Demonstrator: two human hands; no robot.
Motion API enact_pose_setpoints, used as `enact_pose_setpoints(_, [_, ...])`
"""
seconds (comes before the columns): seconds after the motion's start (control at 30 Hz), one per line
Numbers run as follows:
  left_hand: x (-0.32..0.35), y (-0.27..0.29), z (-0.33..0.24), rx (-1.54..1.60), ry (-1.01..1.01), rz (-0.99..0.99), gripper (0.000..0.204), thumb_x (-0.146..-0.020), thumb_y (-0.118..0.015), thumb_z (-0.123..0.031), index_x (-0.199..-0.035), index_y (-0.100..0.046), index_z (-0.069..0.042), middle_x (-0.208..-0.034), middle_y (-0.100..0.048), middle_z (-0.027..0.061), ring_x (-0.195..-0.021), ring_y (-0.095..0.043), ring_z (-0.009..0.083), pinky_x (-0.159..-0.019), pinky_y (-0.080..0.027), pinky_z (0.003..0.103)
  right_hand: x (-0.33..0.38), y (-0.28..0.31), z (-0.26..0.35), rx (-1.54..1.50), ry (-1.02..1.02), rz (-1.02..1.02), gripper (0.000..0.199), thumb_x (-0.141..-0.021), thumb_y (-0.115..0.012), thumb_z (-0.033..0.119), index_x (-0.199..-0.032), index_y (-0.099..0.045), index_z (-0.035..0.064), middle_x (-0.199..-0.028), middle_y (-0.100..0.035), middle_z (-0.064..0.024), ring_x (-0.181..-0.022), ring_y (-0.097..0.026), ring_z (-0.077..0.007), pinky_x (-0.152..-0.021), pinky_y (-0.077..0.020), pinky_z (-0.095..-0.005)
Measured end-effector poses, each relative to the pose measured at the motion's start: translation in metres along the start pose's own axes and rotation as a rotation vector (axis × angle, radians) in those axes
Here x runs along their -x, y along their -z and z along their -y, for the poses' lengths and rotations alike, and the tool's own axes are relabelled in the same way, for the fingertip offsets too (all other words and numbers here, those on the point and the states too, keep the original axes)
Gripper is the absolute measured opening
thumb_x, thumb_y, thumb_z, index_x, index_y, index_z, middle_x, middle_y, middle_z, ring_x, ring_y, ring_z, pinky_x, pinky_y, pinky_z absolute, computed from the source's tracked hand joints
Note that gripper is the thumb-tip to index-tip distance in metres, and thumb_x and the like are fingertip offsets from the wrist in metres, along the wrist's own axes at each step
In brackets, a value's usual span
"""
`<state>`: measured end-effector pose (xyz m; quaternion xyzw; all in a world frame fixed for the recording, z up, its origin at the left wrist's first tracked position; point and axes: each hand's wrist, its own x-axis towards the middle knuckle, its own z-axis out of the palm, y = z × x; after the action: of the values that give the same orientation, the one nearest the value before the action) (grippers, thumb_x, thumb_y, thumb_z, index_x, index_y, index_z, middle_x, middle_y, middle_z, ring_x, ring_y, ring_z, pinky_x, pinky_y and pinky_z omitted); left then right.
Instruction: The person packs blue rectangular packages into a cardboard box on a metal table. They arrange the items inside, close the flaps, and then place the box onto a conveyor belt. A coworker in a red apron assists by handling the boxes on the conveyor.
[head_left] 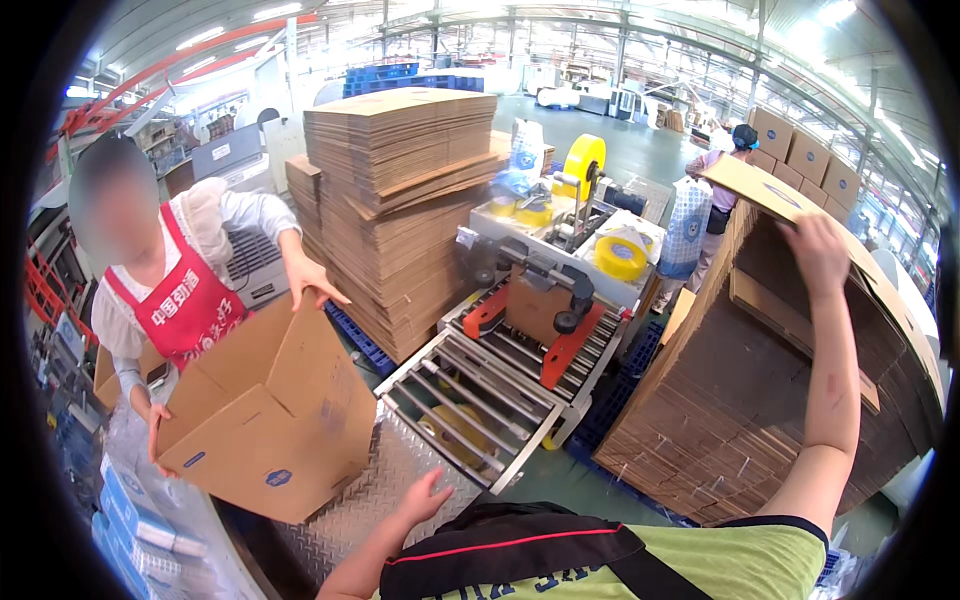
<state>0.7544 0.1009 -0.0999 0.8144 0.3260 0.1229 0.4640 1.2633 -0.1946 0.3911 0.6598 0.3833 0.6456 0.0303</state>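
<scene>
My right hand (815, 252) is raised at the right, its fingers closed over the edge of a flattened cardboard box (765, 186) on top of a tall stack of flat boxes (690, 430). The held sheet tilts above the stack. My left hand (425, 497) is low in the middle, fingers apart and holding nothing, near the end of the roller conveyor (455, 410). A co-worker in a red apron (195, 295) at the left holds an open-topped cardboard box (290, 440) over a metal plate with both hands.
A box (540, 305) sits inside the taping machine, between its orange guides (570, 350). Yellow tape rolls (620, 257) are on the machine. Another flat-box stack (400, 200) stands behind the conveyor. The diamond-patterned metal plate (410, 455) adjoins the rollers. Another person (715, 200) stands at the far right.
</scene>
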Motion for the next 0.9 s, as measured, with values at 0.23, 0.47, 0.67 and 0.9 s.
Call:
enact_pose_setpoints(0.23, [0.084, 0.099, -0.230, -0.487, -0.624, -0.748, 0.078, -0.079, -0.075, -0.032, -0.141, -0.040, 0.000, -0.144, -0.043, 0.0191, -0.137, -0.036, 0.0396, -0.111, -0.030, 0.052, -0.058, 0.241, 0.320, -0.473, 1.021, 0.153, 0.011, -0.069, -0.064, 0.020, -0.070, -0.060, 0.0100, -0.061, -0.055, -0.0018, -0.058, -0.055, -0.0160, -0.046, -0.0426, -0.0331])
enact_pose_setpoints(0.47, [0.269, 0.141, -0.139, -0.690, -0.030, -0.645, 0.018, -0.077, -0.077, -0.028, -0.079, -0.068, -0.012, -0.069, -0.067, 0.0085, -0.064, -0.066, 0.0290, -0.058, -0.052, 0.040, -0.012, 0.246, 0.414, -1.132, 0.934, 0.161, 0.028, -0.079, -0.061, 0.018, -0.105, -0.056, 0.0107, -0.081, -0.061, -0.0009, -0.087, -0.061, -0.0194, -0.084, -0.0465, -0.0340])
enact_pose_setpoints(0.67, [0.325, 0.163, -0.110, -1.084, 0.153, -0.568, 0.067, -0.067, -0.080, -0.021, -0.127, -0.054, -0.008, -0.123, -0.056, 0.0123, -0.117, -0.051, 0.0312, -0.106, -0.036, 0.051, 0.066, 0.173, 0.503, -1.506, 0.985, 0.570, 0.039, -0.091, -0.059, 0.041, -0.113, -0.057, 0.0082, -0.091, -0.066, -0.0114, -0.090, -0.064, -0.0332, -0.083, -0.0507, -0.0444])
enact_pose_setpoints(0.9, [0.322, 0.093, -0.086, -1.433, 0.128, -0.903, 0.063, -0.077, -0.073, -0.039, -0.131, -0.055, -0.014, -0.142, -0.049, 0.0108, -0.134, -0.039, 0.0343, -0.112, -0.017, 0.061, 0.012, 0.188, 0.541, -1.527, 1.150, 1.093, 0.058, -0.093, -0.048, 0.054, -0.116, -0.054, 0.0013, -0.103, -0.066, -0.0245, -0.100, -0.062, -0.0410, -0.085, -0.0482, -0.0470])
